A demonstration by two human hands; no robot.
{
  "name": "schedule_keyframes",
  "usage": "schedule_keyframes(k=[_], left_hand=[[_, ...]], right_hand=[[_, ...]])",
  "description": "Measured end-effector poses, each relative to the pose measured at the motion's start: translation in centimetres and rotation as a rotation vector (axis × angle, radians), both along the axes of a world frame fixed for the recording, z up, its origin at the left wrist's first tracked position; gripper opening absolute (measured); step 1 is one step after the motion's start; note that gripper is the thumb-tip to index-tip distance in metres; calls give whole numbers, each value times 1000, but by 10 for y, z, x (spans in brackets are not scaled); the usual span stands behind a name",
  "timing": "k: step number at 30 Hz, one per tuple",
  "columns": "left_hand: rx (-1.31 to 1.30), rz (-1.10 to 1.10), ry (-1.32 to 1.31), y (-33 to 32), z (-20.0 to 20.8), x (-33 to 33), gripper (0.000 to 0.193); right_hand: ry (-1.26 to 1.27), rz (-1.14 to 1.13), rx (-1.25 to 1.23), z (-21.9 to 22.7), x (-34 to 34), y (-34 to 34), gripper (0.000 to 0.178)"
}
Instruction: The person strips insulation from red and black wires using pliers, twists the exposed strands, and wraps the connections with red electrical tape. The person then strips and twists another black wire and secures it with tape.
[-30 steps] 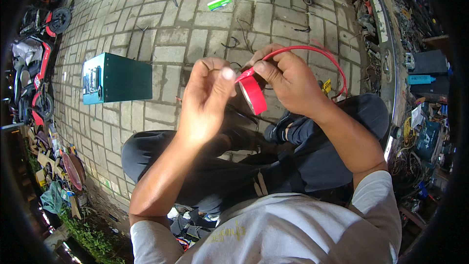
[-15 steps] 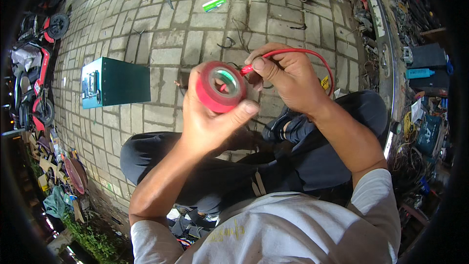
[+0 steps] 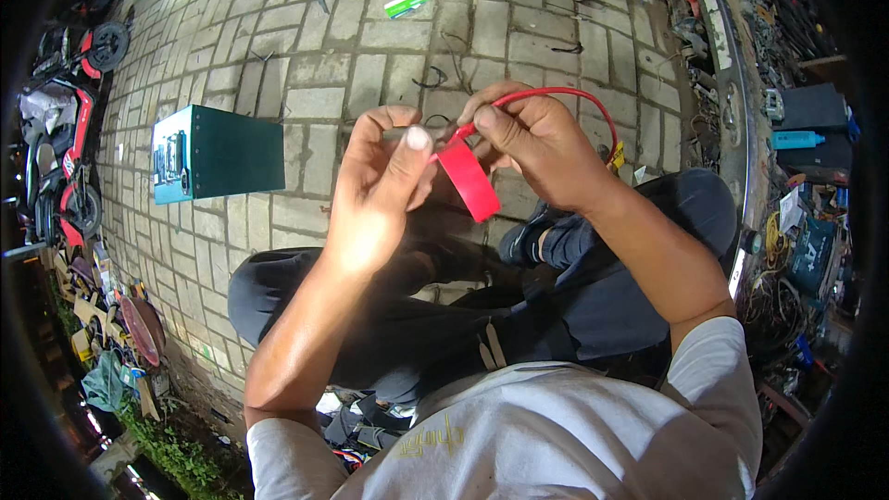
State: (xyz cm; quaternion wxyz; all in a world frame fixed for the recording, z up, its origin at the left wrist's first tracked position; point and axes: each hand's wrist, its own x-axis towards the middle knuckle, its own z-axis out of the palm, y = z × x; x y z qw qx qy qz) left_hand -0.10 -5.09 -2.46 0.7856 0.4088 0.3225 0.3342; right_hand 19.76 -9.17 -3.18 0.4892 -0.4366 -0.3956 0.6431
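The red tape roll has swung off the left hand, whose grip I cannot tell, and hangs between both hands, against the red cable pinched by the right hand.

1. The T-shirt is pale grey, nearly white where the light catches it, loose and creased across the front.
2. Its 2 short sleeves, the left sleeve and the right sleeve, match the body and stop above the elbows.
3. Yellow lettering, thin in its strokes, sits on the shirt front toward the wearer's left.
4. The trousers look black or very dark navy from here, roomy and softly wrinkled.
5. At the waist, 2 flat tan drawstring ends stand out against the dark cloth.
6. A dark shoe shows; I can't make out its fastening.
7. The left hand and right hand are bare.
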Motion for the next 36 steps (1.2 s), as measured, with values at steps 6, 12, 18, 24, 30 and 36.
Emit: schedule_keyframes(k=[6,12,18,24,30,36], left_hand=[[890,-8,581,-11,-4,2,38],[746,49,648,-6,3,7,33],[291,-122,542,-2,6,5,43],[17,-128,398,1,7,4,39],[548,24,513,0,10,2,5],[1160,68,668,-6,9,7,19]], right_hand=[[257,-139,-161,-3,-13,-6,27],[-679,-150,577,-1,-7,-9,16],[-674,-23,585,-6,2,-2,24],[-622,161,481,-2,4,-1,30],[-25,152,-63,11,-1,-7,30],[290,26,113,16,-6,-9,30]])
